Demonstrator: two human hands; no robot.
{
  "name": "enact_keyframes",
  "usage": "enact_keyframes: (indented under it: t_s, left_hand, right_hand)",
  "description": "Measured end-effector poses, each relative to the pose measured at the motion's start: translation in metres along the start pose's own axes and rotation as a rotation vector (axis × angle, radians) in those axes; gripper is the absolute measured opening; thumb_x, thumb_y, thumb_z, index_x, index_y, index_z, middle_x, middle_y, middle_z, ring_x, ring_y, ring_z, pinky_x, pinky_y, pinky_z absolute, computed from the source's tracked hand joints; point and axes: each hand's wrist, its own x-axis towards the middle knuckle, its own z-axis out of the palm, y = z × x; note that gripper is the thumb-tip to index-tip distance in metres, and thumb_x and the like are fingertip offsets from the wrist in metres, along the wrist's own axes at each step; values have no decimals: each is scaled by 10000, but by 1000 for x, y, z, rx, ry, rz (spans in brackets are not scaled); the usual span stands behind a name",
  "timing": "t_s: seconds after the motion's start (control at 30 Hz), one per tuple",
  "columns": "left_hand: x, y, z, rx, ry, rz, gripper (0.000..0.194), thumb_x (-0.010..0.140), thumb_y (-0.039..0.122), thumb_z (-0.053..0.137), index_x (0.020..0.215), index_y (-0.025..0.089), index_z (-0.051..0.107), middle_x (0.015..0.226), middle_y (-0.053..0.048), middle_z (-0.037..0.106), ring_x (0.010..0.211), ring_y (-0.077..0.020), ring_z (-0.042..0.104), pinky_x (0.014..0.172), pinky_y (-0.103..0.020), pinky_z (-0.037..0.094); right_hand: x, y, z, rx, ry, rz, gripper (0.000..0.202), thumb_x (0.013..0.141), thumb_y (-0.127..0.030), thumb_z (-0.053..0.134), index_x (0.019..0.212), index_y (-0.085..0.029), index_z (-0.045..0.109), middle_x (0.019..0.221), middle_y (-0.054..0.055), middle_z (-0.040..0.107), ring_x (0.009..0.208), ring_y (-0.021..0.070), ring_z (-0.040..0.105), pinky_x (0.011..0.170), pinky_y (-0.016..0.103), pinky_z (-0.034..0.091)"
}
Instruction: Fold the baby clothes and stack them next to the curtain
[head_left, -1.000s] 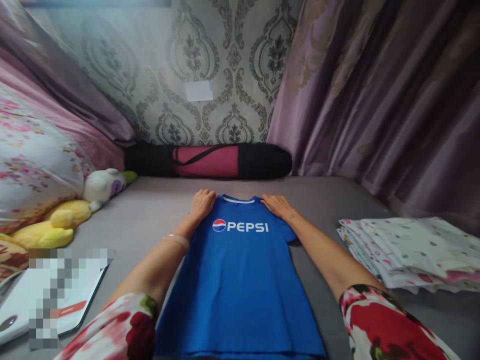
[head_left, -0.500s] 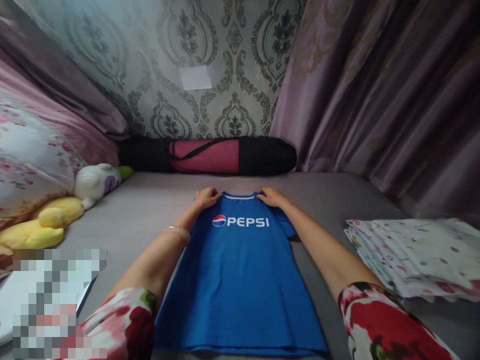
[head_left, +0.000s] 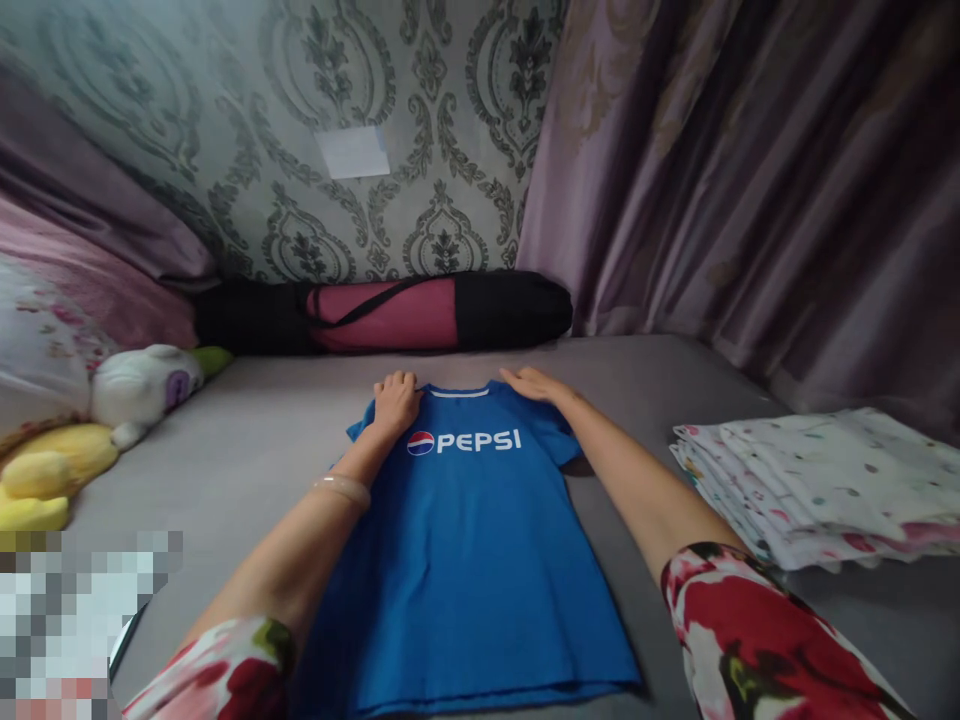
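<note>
A blue T-shirt point(head_left: 480, 560) with a round red, white and blue logo and the word PEPSI lies spread flat, its collar away from me and its hem close by. On its left shoulder, beside the collar, rests my left hand point(head_left: 396, 402), fingers laid over the fabric and slightly apart. My right hand point(head_left: 534, 384) touches the other shoulder with its fingers stretched toward the collar. Neither hand lifts the cloth. A pale bangle circles my left wrist. The left sleeve of the shirt is partly hidden behind my left forearm.
The shirt lies on a grey bed sheet point(head_left: 247, 450). A black and maroon long bag point(head_left: 382, 315) lies along the patterned wall. Folded patterned cloth point(head_left: 832, 480) sits at right. Plush toys, one white point(head_left: 142, 385) and one yellow point(head_left: 67, 460), lie at left. Purple curtains point(head_left: 660, 180) hang at right.
My left hand has shifted from gripping the shoulder edge to lying over it. My right hand's fingers have straightened out. The view has turned slightly to the right.
</note>
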Motion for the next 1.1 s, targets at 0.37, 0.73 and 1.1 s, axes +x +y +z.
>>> enact_keyframes:
  t_s: [0.37, 0.73, 1.1]
  left_hand:
    - [1, 117, 25, -432, -79, 601, 407, 962, 381, 401, 1277, 147, 510, 1303, -145, 577, 1220, -234, 532, 1046, -345, 401]
    - [-12, 122, 40, -323, -72, 528, 630, 966, 530, 315, 1391, 82, 442, 1467, -178, 432, 1395, -270, 347, 1171, -392, 234]
    - [-12, 123, 35, -246, -148, 515, 700, 960, 585, 254, 1447, 98, 376, 1527, -155, 343, 1433, -270, 267, 1181, -399, 193]
  right_hand:
    - [-40, 47, -41, 291, -175, 315, 398, 682, -555, 759, 666, -176, 638, 625, 39, 622, 602, 168, 589, 518, 260, 438]
    - [-53, 48, -7, 470, 209, 357, 95, 854, -233, 535, 830, -178, 609, 650, -2, 616, 597, 112, 590, 547, 202, 494]
    - [-81, 32, 17, -324, 441, 226, 350, 963, -135, 295, 1237, -178, 508, 1220, 176, 590, 1064, 258, 619, 914, 400, 432]
